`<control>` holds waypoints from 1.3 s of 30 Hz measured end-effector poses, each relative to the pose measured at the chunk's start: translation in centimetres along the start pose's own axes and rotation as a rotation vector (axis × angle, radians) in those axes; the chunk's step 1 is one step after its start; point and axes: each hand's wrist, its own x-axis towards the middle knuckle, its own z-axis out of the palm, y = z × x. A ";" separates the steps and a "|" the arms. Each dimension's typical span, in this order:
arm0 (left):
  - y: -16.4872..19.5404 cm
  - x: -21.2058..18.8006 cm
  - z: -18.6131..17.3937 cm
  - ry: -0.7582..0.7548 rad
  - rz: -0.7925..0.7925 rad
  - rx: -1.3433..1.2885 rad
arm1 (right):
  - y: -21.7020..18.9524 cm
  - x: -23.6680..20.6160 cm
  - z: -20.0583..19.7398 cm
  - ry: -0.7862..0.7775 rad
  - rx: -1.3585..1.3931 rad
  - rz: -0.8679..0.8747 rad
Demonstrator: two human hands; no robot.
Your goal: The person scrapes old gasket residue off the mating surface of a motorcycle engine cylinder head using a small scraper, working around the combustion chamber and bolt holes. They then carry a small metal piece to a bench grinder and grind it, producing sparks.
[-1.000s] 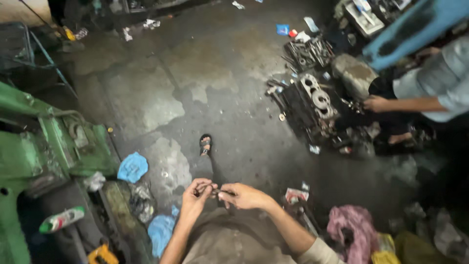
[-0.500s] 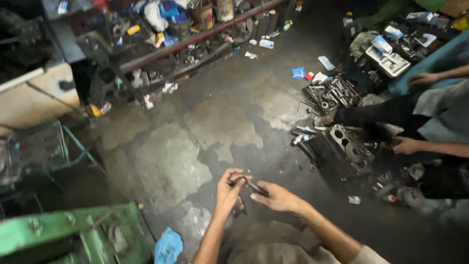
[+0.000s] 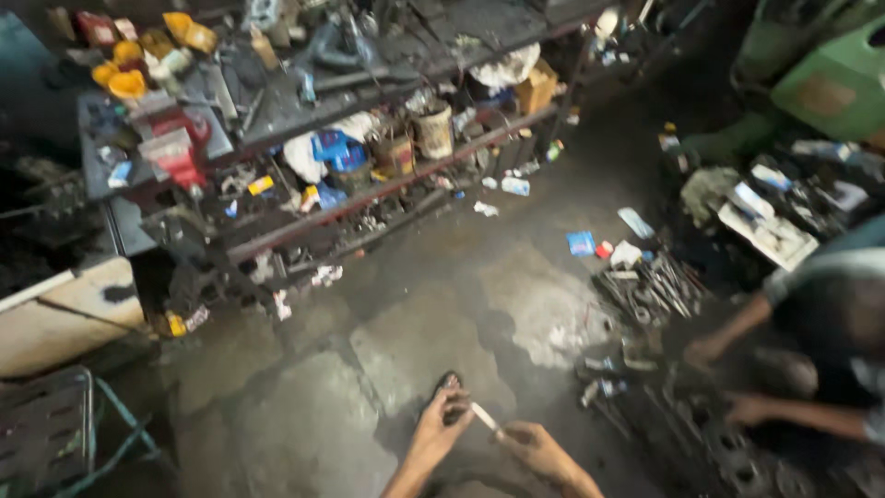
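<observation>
Your left hand [image 3: 441, 426] and right hand [image 3: 535, 450] pinching opposite ends of a small pale stick [image 3: 484, 417] between them, co-worker's hands [image 3: 705, 350] off to your right, cluttered shelves [image 3: 304, 148] ahead

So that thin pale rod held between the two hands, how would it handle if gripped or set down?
The thin pale rod spans straight between the left hand and right hand without sagging, so probably stiff. It looks slim, likely light. If round, it may roll on the concrete floor; blur hides its exact shape.

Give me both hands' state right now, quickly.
Left hand: closed on one end of a small pale stick-like piece.
Right hand: closed on its other end; the picture is blurred.
</observation>
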 end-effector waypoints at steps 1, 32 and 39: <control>0.8 2.7 -1.6 -0.055 0.047 -0.019 | -2.0 2.4 -1.1 -0.042 -0.009 -0.044; 36.1 83.5 -14.7 -0.292 0.679 0.747 | -38.6 59.7 -31.7 0.229 0.090 -0.095; 58.4 113.7 -20.4 0.102 0.995 0.890 | -40.5 65.7 -35.1 0.063 0.199 0.014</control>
